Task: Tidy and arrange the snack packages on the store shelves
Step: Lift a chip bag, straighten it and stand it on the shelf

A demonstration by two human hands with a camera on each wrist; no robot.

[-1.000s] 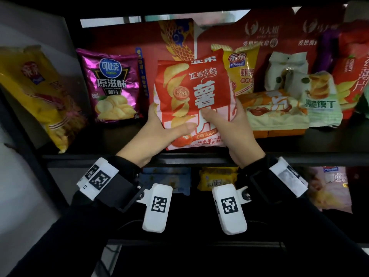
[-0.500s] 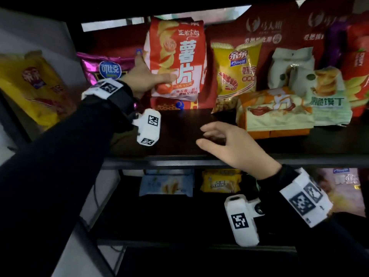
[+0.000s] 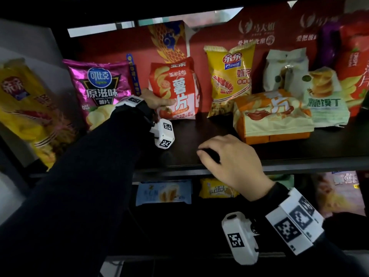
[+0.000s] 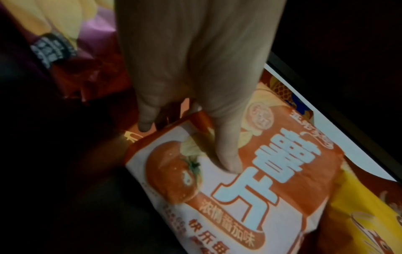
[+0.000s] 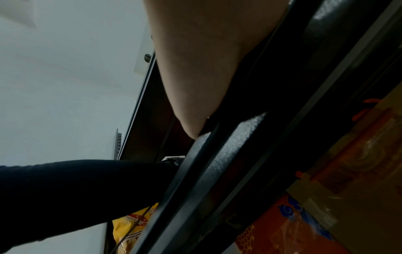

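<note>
Lowered since half a second ago, the red tomato chip bag [image 3: 175, 92] now stands upright on the shelf [image 3: 209, 130], far back between the purple chip bag [image 3: 99, 90] and the yellow shrimp-stick bag [image 3: 229, 76]. Left hand [image 3: 154, 99] grips its left edge. Right hand [image 3: 229, 160] rests loosely curled on the near shelf edge, holding nothing.

Left wrist view: thumb [image 4: 228, 151] across the bag's front [image 4: 250, 189], fingers [image 4: 145, 116] behind.

Right wrist view: hand [image 5: 206, 60] against the shelf rail [image 5: 217, 171]; fingers not discernible.
</note>
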